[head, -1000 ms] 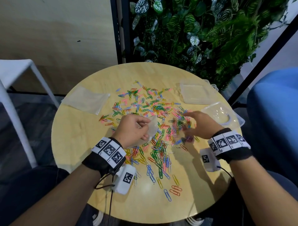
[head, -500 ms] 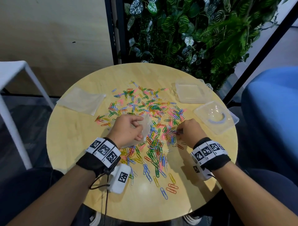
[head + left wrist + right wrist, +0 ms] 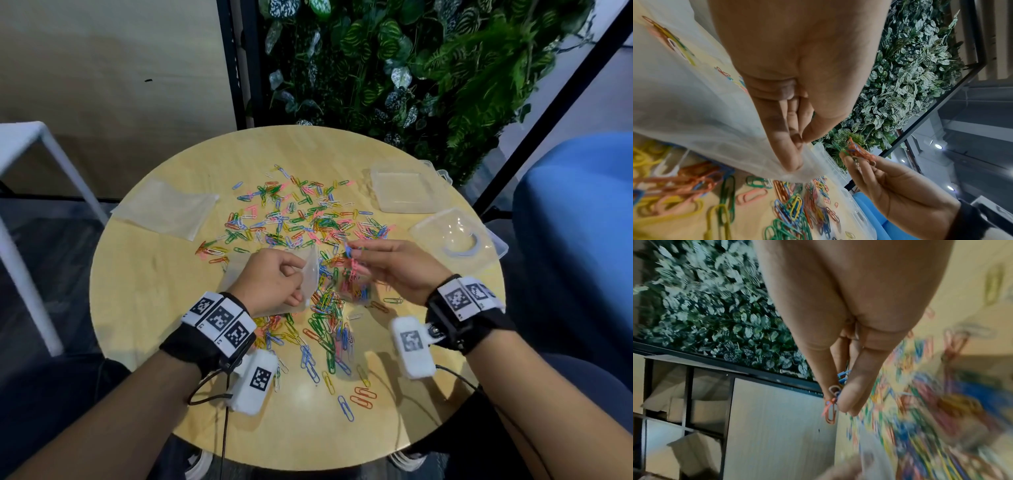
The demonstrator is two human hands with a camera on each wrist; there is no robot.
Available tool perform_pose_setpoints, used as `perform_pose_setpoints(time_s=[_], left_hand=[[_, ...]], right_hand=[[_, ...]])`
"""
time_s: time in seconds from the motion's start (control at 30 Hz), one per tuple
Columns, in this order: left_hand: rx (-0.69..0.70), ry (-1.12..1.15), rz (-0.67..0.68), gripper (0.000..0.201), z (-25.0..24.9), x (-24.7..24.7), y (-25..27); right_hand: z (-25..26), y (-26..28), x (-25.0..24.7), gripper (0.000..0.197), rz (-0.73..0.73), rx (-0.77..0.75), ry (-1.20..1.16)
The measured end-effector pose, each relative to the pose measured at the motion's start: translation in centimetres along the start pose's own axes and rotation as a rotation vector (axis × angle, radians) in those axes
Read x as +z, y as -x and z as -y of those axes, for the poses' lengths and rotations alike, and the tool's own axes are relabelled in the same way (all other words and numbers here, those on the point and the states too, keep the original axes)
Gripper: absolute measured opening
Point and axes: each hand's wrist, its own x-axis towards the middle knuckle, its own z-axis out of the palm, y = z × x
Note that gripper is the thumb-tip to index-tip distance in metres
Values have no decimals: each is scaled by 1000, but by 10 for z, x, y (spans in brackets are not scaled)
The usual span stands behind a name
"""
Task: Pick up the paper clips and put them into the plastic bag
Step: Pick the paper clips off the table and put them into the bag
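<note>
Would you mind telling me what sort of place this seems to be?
Probably an office lounge or break area: a small round wooden table, a wall of decorative foliage behind it, and a blue upholstered seat beside it.

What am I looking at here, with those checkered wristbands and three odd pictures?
No robot: a person works with bare hands, wearing marker bands and small cameras. The wide picture comes from a head camera; the other two look along each wrist. On the round table lie scattered paper clips, spare bags and a clear box with its lid. The left hand pinches a plastic bag by its edge. The right hand pinches a small bunch of clips, raised beside the bag.
</note>
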Motion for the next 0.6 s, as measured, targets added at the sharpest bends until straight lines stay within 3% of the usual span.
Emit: perform_pose_setpoints(time_s=[0.17, 0.4, 0.5, 0.6], left_hand=[[23, 16, -14, 27, -3, 2, 0], [92, -42, -7, 26, -5, 11, 6], [121, -44, -33, 24, -7, 9, 6], [138, -29, -20, 23, -11, 7, 7]], right_hand=[[-21, -8, 31, 23, 68, 107, -16], [-25, -15, 49, 26, 77, 110, 35], [-25, -13, 47, 26, 23, 18, 337], [-28, -14, 41, 10, -78, -192, 812]])
